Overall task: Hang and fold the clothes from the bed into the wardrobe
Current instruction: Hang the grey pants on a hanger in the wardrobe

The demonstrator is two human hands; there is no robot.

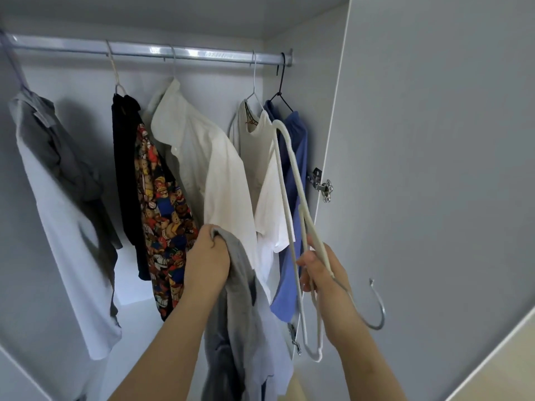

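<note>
Two hands [207,256], grey garment [243,299], hanger [292,180] (no legible labels)

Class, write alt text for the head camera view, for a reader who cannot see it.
In front of an open wardrobe, the left hand grips a grey garment while the right hand holds an empty white hanger, its metal hook pointing lower right. On the rail several garments already hang, among them a white shirt and a blue top.
</note>
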